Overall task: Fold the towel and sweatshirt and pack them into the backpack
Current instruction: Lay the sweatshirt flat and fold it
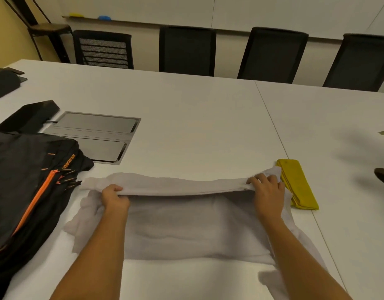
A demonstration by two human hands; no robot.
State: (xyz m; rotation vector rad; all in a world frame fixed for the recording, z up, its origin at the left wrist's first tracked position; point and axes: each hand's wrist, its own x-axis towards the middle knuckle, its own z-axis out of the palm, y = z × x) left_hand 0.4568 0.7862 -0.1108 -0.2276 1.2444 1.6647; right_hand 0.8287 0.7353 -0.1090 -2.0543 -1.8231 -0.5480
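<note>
A soft, pale grey fleece sweatshirt lies spread on the smooth white table at lower centre. The left hand and right hand each curl around its lifted far fold, fingertips hidden under the cloth. Just right lies a mustard-yellow towel folded into a narrow strip; the black nylon backpack with an orange zip is cut off at the left edge.
</note>
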